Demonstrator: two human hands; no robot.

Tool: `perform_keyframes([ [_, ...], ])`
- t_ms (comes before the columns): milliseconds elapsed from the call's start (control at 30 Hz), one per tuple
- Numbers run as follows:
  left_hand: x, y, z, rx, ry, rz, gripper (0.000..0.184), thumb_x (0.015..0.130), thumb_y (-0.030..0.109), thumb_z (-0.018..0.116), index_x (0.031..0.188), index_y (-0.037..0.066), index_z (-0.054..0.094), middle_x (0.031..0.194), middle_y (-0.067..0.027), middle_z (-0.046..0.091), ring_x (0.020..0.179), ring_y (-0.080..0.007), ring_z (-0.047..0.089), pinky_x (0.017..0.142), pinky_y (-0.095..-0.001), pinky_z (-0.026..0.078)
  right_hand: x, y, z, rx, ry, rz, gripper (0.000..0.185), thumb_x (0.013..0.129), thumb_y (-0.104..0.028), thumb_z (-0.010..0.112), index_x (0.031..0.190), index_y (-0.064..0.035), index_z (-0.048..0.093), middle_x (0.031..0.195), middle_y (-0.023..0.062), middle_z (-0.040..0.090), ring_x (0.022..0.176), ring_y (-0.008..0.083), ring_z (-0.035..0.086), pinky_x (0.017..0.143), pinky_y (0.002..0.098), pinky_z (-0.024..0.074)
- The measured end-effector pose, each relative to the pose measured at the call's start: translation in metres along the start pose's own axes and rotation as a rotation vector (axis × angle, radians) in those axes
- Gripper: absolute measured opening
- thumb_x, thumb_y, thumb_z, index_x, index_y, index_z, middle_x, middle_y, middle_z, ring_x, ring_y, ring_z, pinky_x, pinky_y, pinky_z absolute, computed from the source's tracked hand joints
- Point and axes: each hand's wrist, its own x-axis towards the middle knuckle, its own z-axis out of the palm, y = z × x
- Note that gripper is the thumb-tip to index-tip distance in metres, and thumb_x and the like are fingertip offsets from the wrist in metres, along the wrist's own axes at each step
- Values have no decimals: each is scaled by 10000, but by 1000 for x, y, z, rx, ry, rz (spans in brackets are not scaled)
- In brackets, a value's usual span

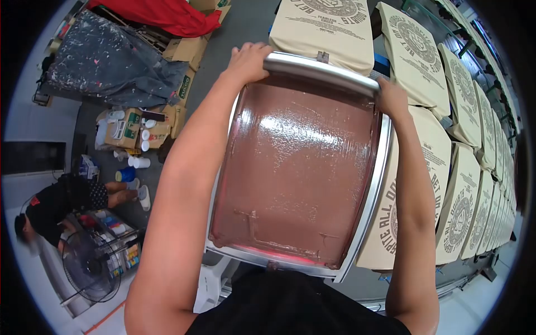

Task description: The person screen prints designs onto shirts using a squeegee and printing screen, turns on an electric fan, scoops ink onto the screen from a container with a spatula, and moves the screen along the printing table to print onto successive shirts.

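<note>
A screen printing frame (365,220) with silver metal edges fills the middle of the view, close in front of my chest. Brown ink (301,167) coats its mesh, wet and shiny, with thicker ridges along the near side. My left hand (249,62) is closed around the far left corner. At the far right corner, my right hand (392,99) grips the same frame, its fingers partly hidden behind the metal. A small dark clip-like piece (322,57) sits on the far edge. Beyond that edge lies a cream printed T-shirt (324,33).
Rows of cream printed shirts (463,223) on boards stretch away to the right. At left are a paint-spotted dark cloth (111,61), a red cloth (167,17), cardboard boxes (131,125), white containers (139,162) and a standing fan (92,262). Another person (56,201) bends near a shelf.
</note>
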Motion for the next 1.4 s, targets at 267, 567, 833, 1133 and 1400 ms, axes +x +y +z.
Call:
perform_keyframes([
  [267,-159,39,11,-107,-217,68,440,666,7,656,1098,53,587,1147,-178,539,1129,-362,497,911,-451,437,-170,-43,46,-76,-86,-136,208,835,-52,501,1037,-71,544,1001,111,559,1024,304,546,830,457,429],
  [567,-326,80,-101,-312,-156,45,361,600,70,718,949,49,628,921,-108,599,912,-330,575,814,-420,494,-347,-97,-57,299,-130,-135,387,629,20,571,1010,-41,605,893,157,621,892,359,576,818,452,438],
  [833,-431,117,-148,-377,-311,33,347,581,36,700,921,45,631,908,-105,601,883,-318,567,768,-411,494,-461,-139,-96,350,-301,-63,429,617,22,573,1039,-44,613,880,140,632,878,350,577,828,448,444],
  [1133,-455,130,-122,-334,-272,27,356,569,23,712,914,46,626,906,-99,594,876,-308,564,779,-404,488,-476,-138,-59,330,-283,-50,422,601,16,580,1015,-57,624,879,129,628,871,329,572,841,432,430],
  [1400,-448,126,-123,-313,-314,15,363,571,48,730,921,50,633,920,-105,607,876,-309,573,773,-400,492,-471,-139,-61,328,-347,-34,414,593,8,589,998,-65,628,893,130,639,895,322,583,851,424,433],
])
